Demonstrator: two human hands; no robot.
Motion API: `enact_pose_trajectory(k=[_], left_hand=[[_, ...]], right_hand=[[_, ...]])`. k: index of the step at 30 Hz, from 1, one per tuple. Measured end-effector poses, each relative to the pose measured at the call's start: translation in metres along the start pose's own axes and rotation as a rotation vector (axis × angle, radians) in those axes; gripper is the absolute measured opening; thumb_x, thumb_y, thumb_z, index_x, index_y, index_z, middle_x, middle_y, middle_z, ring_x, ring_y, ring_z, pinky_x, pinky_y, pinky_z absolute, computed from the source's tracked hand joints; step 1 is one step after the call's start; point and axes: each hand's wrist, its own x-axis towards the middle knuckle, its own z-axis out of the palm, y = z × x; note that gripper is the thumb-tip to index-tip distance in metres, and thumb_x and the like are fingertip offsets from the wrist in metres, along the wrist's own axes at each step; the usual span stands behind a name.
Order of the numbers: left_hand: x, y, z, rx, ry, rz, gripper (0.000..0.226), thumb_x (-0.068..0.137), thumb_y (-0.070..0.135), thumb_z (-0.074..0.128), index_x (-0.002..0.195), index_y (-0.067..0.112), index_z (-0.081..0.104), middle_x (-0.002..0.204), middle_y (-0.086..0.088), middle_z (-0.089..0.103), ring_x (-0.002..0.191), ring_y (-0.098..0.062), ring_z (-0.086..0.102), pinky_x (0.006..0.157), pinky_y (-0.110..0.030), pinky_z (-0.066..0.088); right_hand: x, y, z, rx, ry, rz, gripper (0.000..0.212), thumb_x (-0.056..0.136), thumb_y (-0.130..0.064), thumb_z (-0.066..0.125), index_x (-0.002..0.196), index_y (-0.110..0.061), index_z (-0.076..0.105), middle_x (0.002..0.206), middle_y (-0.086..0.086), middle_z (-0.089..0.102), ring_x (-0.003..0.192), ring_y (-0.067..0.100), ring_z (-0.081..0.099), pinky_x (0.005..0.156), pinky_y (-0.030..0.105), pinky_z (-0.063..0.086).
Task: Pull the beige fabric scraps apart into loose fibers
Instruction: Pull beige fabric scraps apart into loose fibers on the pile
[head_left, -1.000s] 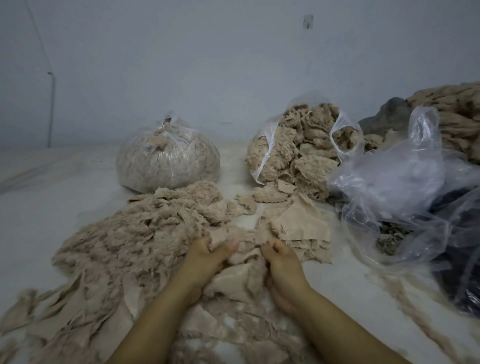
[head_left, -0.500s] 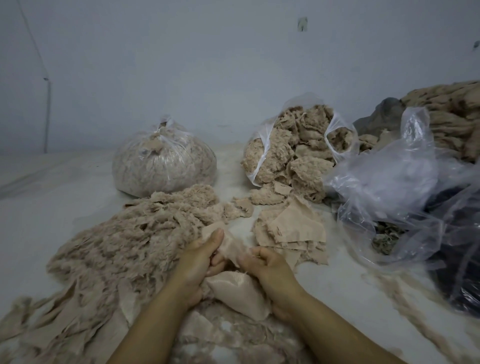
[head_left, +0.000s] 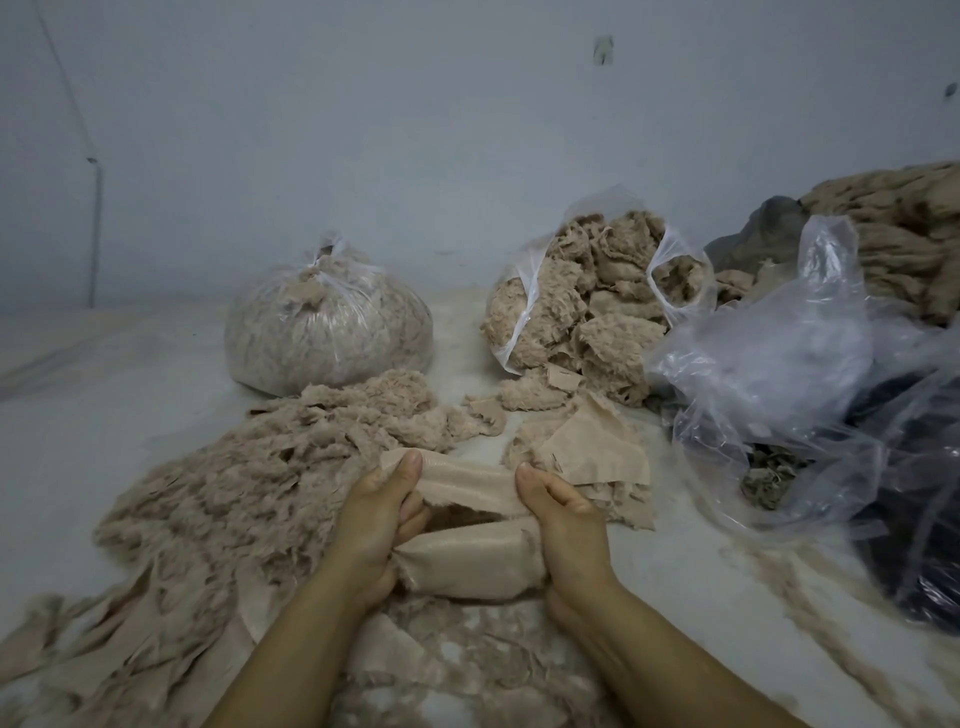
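Observation:
A beige fabric scrap (head_left: 470, 564) is stretched between both hands just above the floor, its upper edge pulled taut and its lower part hanging in a fold. My left hand (head_left: 376, 519) pinches its left end, thumb on top. On the other end my right hand (head_left: 563, 519) pinches it the same way. A broad heap of loose beige fibers (head_left: 249, 483) spreads to the left of my hands. Flat uncut scraps (head_left: 587, 447) lie just beyond my right hand.
A tied clear bag of fibers (head_left: 327, 332) stands at the back centre-left. An open bag of fluffy scraps (head_left: 597, 306) stands at the back right. Crumpled clear plastic (head_left: 779, 374) and a dark bag (head_left: 924, 545) fill the right side. More beige material (head_left: 904, 228) is piled against the wall.
My hands have lifted a scrap from the pile and moved apart, stretching it wide between them.

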Motion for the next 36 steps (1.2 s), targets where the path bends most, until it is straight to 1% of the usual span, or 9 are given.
enact_pose_trajectory(k=[2, 6, 9, 14, 20, 26, 30, 33, 36], left_hand=[[-0.002, 0.0, -0.003, 0.011, -0.058, -0.029, 0.037, 0.092, 0.024, 0.051, 0.056, 0.013, 0.049, 0.038, 0.003, 0.029, 0.029, -0.004, 0.021, 0.031, -0.012, 0.016], [-0.006, -0.005, -0.002, 0.262, -0.06, 0.029, 0.044, 0.092, 0.032, 0.053, 0.051, 0.016, 0.045, 0.041, 0.003, 0.036, 0.034, -0.006, 0.028, 0.034, -0.016, 0.026], [-0.006, -0.008, 0.0, 0.341, -0.01, 0.101, 0.045, 0.092, 0.033, 0.052, 0.05, 0.019, 0.046, 0.043, 0.003, 0.039, 0.038, -0.008, 0.03, 0.038, -0.017, 0.028], [-0.012, -0.008, 0.006, 0.346, -0.033, 0.142, 0.031, 0.089, 0.033, 0.053, 0.067, 0.011, 0.052, 0.046, 0.003, 0.04, 0.038, -0.005, 0.031, 0.038, -0.015, 0.027], [-0.009, -0.013, 0.008, 0.387, 0.099, 0.252, 0.036, 0.094, 0.02, 0.053, 0.085, -0.015, 0.056, 0.052, -0.004, 0.045, 0.045, -0.01, 0.04, 0.045, -0.02, 0.035], [0.0, -0.008, -0.004, 0.21, 0.218, 0.164, 0.025, 0.086, 0.024, 0.064, 0.077, 0.002, 0.072, 0.073, -0.015, 0.065, 0.066, -0.022, 0.061, 0.065, -0.033, 0.052], [-0.002, -0.003, -0.006, 0.116, 0.113, 0.033, 0.018, 0.075, 0.029, 0.067, 0.066, 0.015, 0.074, 0.063, -0.004, 0.067, 0.053, -0.008, 0.062, 0.052, -0.015, 0.052], [-0.006, 0.0, -0.004, 0.019, 0.009, -0.006, 0.017, 0.071, 0.028, 0.067, 0.063, 0.013, 0.066, 0.04, 0.002, 0.047, 0.032, -0.002, 0.044, 0.038, -0.011, 0.042], [-0.01, -0.001, 0.003, 0.06, -0.144, -0.041, 0.021, 0.072, 0.031, 0.067, 0.064, 0.012, 0.067, 0.041, 0.002, 0.047, 0.031, -0.002, 0.038, 0.034, -0.012, 0.033]], right_hand=[[0.002, -0.002, -0.001, -0.007, -0.013, -0.008, 0.016, 0.09, -0.015, 0.062, 0.077, -0.008, 0.069, 0.069, 0.006, 0.068, 0.065, 0.017, 0.061, 0.065, 0.03, 0.053], [0.005, -0.004, -0.004, 0.089, -0.016, 0.042, 0.027, 0.101, -0.015, 0.044, 0.074, -0.011, 0.048, 0.05, -0.001, 0.041, 0.036, 0.007, 0.034, 0.034, 0.018, 0.03], [0.005, -0.004, -0.004, 0.115, -0.019, 0.076, 0.03, 0.102, -0.017, 0.042, 0.072, -0.014, 0.046, 0.045, -0.004, 0.034, 0.032, 0.004, 0.023, 0.028, 0.015, 0.019], [0.008, -0.005, -0.009, -0.271, 0.072, -0.055, 0.036, 0.102, -0.023, 0.043, 0.066, -0.016, 0.044, 0.047, -0.001, 0.039, 0.038, 0.009, 0.033, 0.037, 0.021, 0.029], [0.003, -0.009, -0.007, -0.067, 0.029, 0.048, 0.03, 0.1, -0.022, 0.048, 0.071, -0.014, 0.053, 0.039, -0.005, 0.039, 0.029, 0.006, 0.028, 0.03, 0.016, 0.022], [0.004, -0.012, -0.01, -0.119, -0.038, 0.04, 0.017, 0.094, -0.018, 0.058, 0.08, -0.011, 0.065, 0.037, -0.006, 0.042, 0.026, 0.006, 0.022, 0.029, 0.014, 0.017], [0.007, -0.011, -0.012, -0.242, -0.079, 0.129, 0.026, 0.087, -0.038, 0.063, 0.077, -0.013, 0.065, 0.054, 0.0, 0.054, 0.044, 0.011, 0.043, 0.042, 0.021, 0.036], [0.006, -0.007, -0.009, -0.222, -0.213, 0.324, 0.059, 0.078, -0.061, 0.058, 0.106, -0.01, 0.066, 0.081, 0.01, 0.064, 0.066, 0.02, 0.059, 0.059, 0.032, 0.051], [0.0, -0.003, -0.003, -0.141, -0.358, 0.431, 0.055, 0.076, -0.056, 0.064, 0.1, -0.006, 0.067, 0.072, 0.01, 0.065, 0.056, 0.016, 0.059, 0.049, 0.024, 0.049]])
